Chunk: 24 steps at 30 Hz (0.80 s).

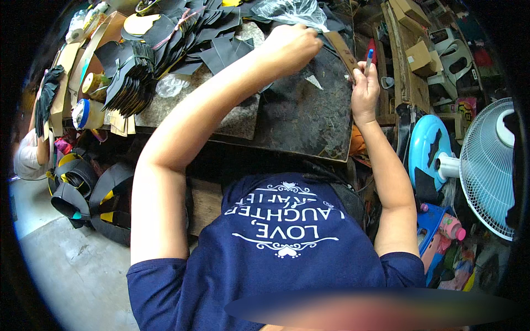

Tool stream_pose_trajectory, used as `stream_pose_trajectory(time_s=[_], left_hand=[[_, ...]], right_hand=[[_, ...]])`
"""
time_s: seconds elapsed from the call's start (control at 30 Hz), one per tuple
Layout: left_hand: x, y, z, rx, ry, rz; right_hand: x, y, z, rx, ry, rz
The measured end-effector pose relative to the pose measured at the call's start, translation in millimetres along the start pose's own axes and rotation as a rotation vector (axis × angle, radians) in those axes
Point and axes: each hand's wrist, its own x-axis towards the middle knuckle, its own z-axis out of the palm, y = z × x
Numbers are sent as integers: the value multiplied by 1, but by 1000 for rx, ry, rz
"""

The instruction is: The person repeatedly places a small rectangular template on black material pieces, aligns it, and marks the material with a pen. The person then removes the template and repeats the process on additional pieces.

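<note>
My right hand [366,91] is closed round a pen with a blue end [369,57], which points upward. A narrow brown strip [342,51] with dark marks slants from those fingers toward the far left; its near end meets the right fingertips. My left hand [291,48] is closed above the dark worktable [301,124], close to the strip's far end. Whatever its fingers hold, if anything, is hidden. Just beyond it lies a crumpled clear plastic bag [292,12]. A small white triangular scrap [314,82] rests on the table between my hands.
Stacks of black cut sheets [130,74] and loose black pieces cover the table's left and far side. A tub with a blue rim [87,114] stands at the left edge. Black straps [105,193] lie below. On the right are a wooden rack [411,66] and a fan [488,168].
</note>
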Motion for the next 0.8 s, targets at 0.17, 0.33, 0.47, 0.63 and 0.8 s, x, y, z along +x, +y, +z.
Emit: stream_pose_trajectory(time_s=[0.17,0.33,0.47,0.63,0.8], left_hand=[[40,-11,46,100,50,71],[51,-14,61,-80,75,-181],[29,-27,43,-949,233,-554],[-21,-18,18,-766,160,-483],[-40,1,5,-689,124,-458]], right_hand=[[-2,0,2,89,20,4],[-1,1,3,63,-15,-14],[0,6,3,46,26,-35],[2,7,0,-159,12,-103],[3,4,-2,-219,4,-180]])
